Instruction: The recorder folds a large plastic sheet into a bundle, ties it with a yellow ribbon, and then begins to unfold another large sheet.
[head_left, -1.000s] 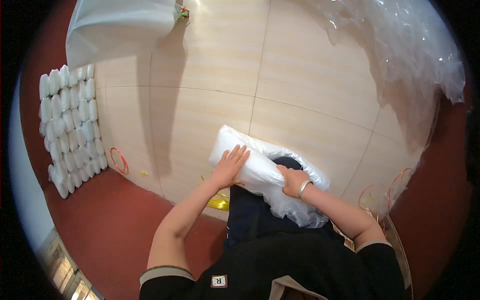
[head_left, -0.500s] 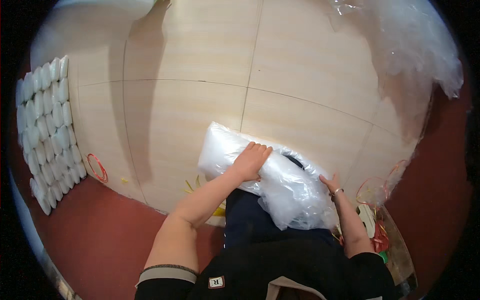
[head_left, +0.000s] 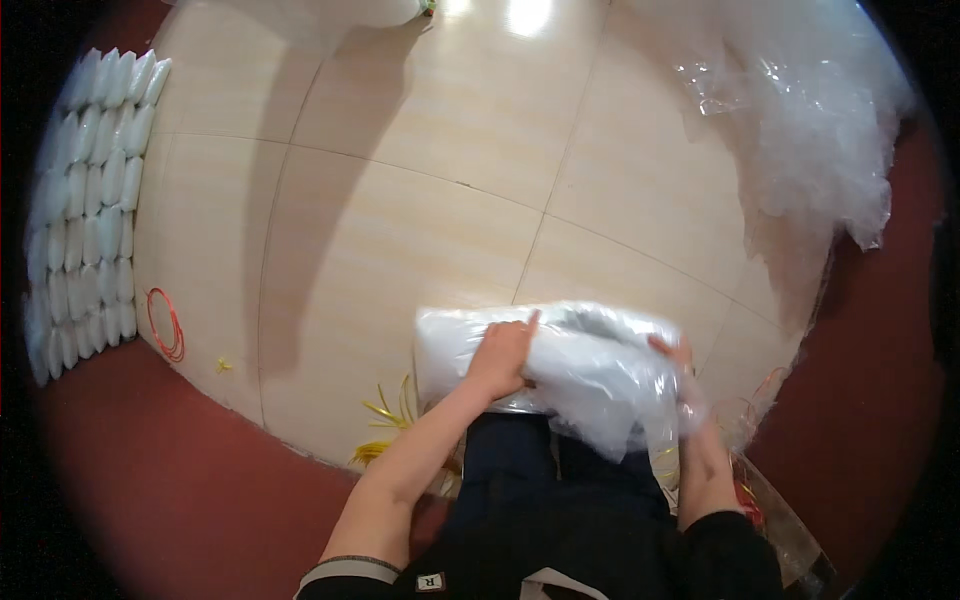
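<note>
A clear plastic bag [head_left: 590, 385] with a white, shiny filling lies across my lap at the edge of the tiled surface. On its left half rests my left hand [head_left: 503, 357], fingers bent together and gripping the film. My right hand [head_left: 680, 355] is closed around the bag's right edge, slightly smeared by motion and partly covered by loose film. The film bunches up between both hands and hangs down toward my dark trousers [head_left: 510, 450].
Rows of white filled packets [head_left: 95, 215] stand stacked on the left. A heap of clear plastic bags [head_left: 800, 130] is at the far right. An orange coil [head_left: 166, 325] and yellow ties [head_left: 385, 412] lie on the tiles [head_left: 430, 240]. Red flooring [head_left: 190, 450] borders them.
The bag has turned straighter across my lap, its left end lower. My right hand has moved up along the bag's right edge, and my view has shifted.
</note>
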